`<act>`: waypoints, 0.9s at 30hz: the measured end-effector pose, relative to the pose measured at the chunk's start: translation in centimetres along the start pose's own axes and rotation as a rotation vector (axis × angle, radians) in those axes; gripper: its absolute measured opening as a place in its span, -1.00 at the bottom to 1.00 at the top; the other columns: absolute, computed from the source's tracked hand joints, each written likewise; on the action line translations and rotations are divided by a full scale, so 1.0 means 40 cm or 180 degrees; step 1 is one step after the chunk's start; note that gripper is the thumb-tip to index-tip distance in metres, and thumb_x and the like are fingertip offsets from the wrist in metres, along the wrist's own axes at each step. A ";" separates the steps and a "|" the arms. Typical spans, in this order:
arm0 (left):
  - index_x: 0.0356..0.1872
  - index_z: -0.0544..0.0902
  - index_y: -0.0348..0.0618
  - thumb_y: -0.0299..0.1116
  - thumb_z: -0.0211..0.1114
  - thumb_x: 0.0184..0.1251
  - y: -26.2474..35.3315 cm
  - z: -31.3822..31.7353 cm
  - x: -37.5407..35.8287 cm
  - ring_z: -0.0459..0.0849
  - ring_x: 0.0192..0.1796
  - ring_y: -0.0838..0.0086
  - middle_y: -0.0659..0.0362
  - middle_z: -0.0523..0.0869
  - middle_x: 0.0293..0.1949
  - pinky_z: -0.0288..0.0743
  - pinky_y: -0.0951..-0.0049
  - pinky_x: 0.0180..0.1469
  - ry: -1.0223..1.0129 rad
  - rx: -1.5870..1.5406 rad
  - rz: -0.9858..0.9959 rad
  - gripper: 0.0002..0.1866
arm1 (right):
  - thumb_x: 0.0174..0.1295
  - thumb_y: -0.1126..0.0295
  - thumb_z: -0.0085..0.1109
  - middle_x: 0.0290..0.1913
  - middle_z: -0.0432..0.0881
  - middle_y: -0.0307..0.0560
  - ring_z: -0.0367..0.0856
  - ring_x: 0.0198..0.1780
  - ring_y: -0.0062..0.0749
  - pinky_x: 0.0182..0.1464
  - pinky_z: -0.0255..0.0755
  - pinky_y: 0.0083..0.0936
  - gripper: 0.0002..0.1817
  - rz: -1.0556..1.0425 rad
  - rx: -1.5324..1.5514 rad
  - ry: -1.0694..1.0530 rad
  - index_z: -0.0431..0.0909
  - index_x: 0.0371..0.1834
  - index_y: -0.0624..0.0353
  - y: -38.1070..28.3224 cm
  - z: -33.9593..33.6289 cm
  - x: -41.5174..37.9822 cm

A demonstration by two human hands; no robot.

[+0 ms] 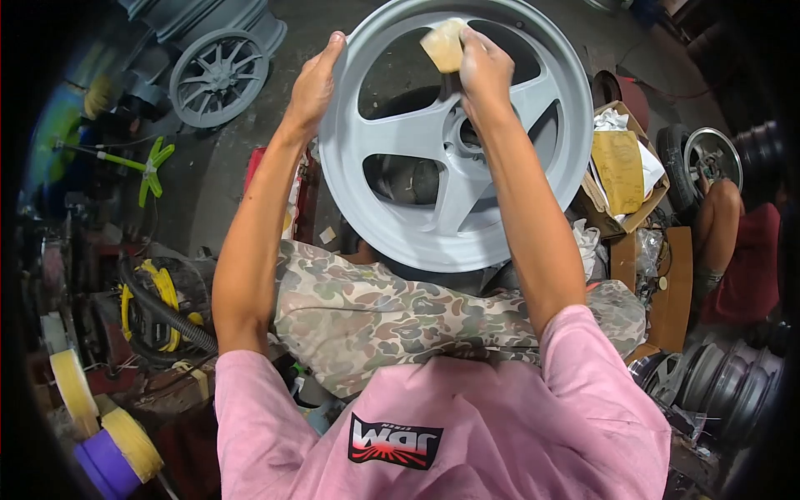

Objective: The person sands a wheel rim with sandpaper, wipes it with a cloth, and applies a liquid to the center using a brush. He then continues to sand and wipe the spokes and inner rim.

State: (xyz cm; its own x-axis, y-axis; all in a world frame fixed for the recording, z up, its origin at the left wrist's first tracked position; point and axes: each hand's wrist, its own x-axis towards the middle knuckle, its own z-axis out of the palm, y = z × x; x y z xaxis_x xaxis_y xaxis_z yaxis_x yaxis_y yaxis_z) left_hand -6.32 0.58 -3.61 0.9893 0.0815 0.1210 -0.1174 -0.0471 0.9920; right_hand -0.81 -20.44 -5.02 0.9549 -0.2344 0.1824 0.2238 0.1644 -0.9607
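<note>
A large grey spoked wheel rim (400,137) stands tilted in front of my knees, over camouflage trousers (392,321). My left hand (315,83) rests against the rim's left outer edge, palm to the metal, with the thumb pointing up. Between the fingers of my right hand (486,71) is a folded piece of yellowish sandpaper (444,46), held above the upper spokes near the hub. The right forearm crosses in front of the rim and hides part of its right spokes.
At the upper left lies another grey wheel (219,77). A cardboard box (637,175) with papers stands right of the rim. Farther right, a person (742,250) sits beside a tyre and wheel. Tape rolls (75,392) and yellow cable (162,304) are at the left.
</note>
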 end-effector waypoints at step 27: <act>0.21 0.67 -0.23 -0.21 0.36 0.45 -0.013 -0.010 0.000 0.74 -0.40 0.45 0.02 0.83 -0.34 0.62 0.33 -0.23 0.0414 0.2641 0.1312 -0.58 | 0.34 0.44 0.29 -0.08 0.60 0.19 0.63 -0.06 0.19 0.01 0.50 -0.08 -0.81 -0.0594 -0.1103 -0.2554 0.63 -0.09 0.32 0.152 -0.178 -0.510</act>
State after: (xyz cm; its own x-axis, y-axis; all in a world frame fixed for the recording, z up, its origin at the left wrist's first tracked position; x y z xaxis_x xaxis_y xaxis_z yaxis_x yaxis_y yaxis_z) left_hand -6.29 1.02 -4.12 0.8599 0.0085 0.5104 -0.3080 -0.7886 0.5322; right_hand -20.31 -21.50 -16.07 0.7870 0.5341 0.3089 0.4419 -0.1386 -0.8863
